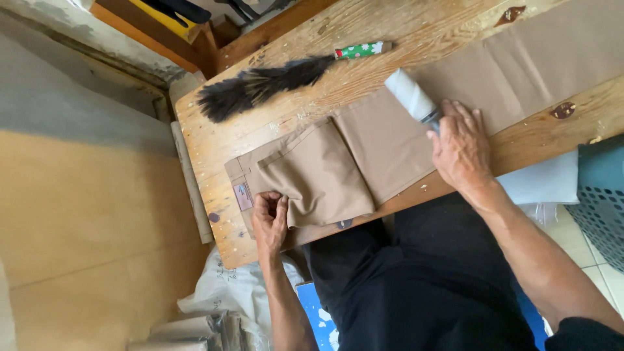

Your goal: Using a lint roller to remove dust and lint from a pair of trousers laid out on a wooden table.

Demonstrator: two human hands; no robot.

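- Worn, paint-flecked wooden planks make up the work table (416, 29), which runs across the upper part of the head view and carries a few dark brown stains near its edges.
- Spread along that table lies a pair of tan cotton trousers (364, 153), the waistband end near the person's left hand and the legs running off toward the right edge of the picture; a small label patch (243, 195) shows at the waistband.
- Left hand (270, 218) is closed, its fingers curled and pinching the edge of the trousers' waistband at the table's near edge.
- Right hand (459, 144) rests flat on the trouser leg, fingers wrapped around the dark handle of a white lint roller (409, 95), whose roll lies on the tan cloth just beyond the fingertips.
- Beyond the trousers, well apart from both hands, a dark feather duster with a green flowered handle (273, 81) lies on bare wood.
- Right of the table stands a teal plastic basket with a holed wall (601, 201), and a pale cloth (543, 182) hangs beside it.
- Below the table's left end sit a white plastic bag (227, 292) and stacked boards; a tan floor (84, 208) fills the left side.
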